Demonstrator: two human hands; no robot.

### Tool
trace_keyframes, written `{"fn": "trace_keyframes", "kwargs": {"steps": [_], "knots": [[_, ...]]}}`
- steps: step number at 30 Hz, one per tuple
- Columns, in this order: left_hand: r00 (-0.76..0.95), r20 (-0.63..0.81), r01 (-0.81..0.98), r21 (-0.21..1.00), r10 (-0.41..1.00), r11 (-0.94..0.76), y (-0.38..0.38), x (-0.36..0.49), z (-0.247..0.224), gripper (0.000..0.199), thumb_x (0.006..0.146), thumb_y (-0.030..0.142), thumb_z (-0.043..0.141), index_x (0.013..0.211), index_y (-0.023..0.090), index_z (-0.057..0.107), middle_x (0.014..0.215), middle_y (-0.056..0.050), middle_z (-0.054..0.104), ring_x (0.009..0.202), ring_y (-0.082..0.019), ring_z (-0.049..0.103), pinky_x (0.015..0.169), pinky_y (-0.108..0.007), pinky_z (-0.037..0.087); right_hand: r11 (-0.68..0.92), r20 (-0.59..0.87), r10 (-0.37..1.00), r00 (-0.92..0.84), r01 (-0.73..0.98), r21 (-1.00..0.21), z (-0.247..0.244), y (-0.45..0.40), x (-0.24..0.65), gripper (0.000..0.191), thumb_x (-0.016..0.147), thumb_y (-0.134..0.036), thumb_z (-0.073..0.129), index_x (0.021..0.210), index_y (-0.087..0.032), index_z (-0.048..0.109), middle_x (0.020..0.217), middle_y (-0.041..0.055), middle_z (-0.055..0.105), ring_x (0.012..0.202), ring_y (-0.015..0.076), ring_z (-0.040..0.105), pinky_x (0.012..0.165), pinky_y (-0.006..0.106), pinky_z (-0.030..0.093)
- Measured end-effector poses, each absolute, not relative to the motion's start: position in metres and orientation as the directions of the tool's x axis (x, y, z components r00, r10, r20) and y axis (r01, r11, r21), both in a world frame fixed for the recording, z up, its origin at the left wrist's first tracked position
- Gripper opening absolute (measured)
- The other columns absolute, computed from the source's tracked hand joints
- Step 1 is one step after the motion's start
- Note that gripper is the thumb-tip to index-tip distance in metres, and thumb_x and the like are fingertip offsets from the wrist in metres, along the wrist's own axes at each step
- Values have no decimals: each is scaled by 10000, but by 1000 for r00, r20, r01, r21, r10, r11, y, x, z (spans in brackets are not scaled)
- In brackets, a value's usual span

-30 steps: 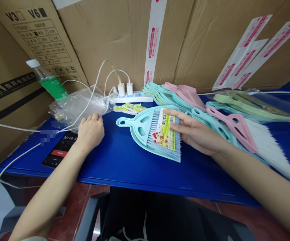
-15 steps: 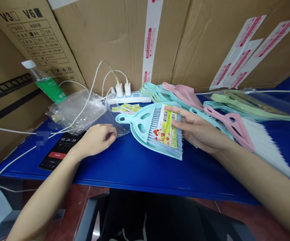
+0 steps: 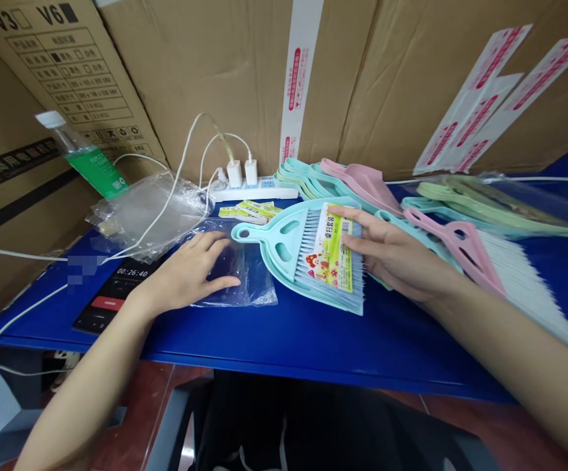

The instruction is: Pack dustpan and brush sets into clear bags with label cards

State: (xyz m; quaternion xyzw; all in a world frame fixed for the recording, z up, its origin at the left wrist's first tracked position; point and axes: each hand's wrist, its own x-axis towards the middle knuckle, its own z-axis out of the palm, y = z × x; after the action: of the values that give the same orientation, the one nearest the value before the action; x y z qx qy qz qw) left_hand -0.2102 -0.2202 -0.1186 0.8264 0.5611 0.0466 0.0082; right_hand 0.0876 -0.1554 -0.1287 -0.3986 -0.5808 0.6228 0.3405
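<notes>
Since half a second ago, the left hand [image 3: 188, 271] has been opened out from a loose curl and a clear bag [image 3: 259, 286] has been spread beneath and beyond it, while little change is shown at the right hand [image 3: 396, 258]. A pale blue dustpan [image 3: 308, 293], with a matching brush [image 3: 284, 240] nested in it, is gripped by the right hand at the broad bristle end, with fingers laid over the printed label [image 3: 337, 252] and the rest partly hidden. Both pieces are held between the hands, the handle [image 3: 255, 233] being pointed toward the left fingertips; whether any weight is borne by the counter [image 3: 245, 343] cannot be told. On the left, the fingers are spread over the bag, and no pinch is seen. Little weight is to be expected of the set, which is judged to be thin, stiff plastic, smooth and not very fragile. The bristles are judged springy and the label easily creased, so a hard squeeze there is best avoided; a surer hold should be offered by the handle, or by the rim with the brush pressed in. The bag is judged limp and slippery, best taken by one edge.
</notes>
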Motion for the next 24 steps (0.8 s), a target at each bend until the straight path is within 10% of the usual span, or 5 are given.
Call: {"fn": "trace_keyframes", "kwargs": {"steps": [15, 24], "knots": [[334, -83, 936, 150, 939, -319, -221, -218, -111, 476, 909, 559, 485, 1176, 174, 566, 1219, -107, 617, 1123, -263, 602, 997, -417, 474, -200, -245, 909, -338, 163, -966, -120, -159, 82, 470, 867, -193, 515, 1332, -265, 527, 1191, 56, 696, 1036, 238, 687, 987, 425, 526], [334, 45, 940, -90, 942, -329, -224, -192, -119, 330, 914, 437, 448, 775, 165, 572, 970, -129, 562, 931, -296, 574, 882, -503, 506, -184, -236, 926, -295, 195, -963, -120, -159, 82, 434, 789, -218, 552, 1221, -244, 576, 1184, 63, 690, 1147, 277, 635, 902, 417, 549]]}}
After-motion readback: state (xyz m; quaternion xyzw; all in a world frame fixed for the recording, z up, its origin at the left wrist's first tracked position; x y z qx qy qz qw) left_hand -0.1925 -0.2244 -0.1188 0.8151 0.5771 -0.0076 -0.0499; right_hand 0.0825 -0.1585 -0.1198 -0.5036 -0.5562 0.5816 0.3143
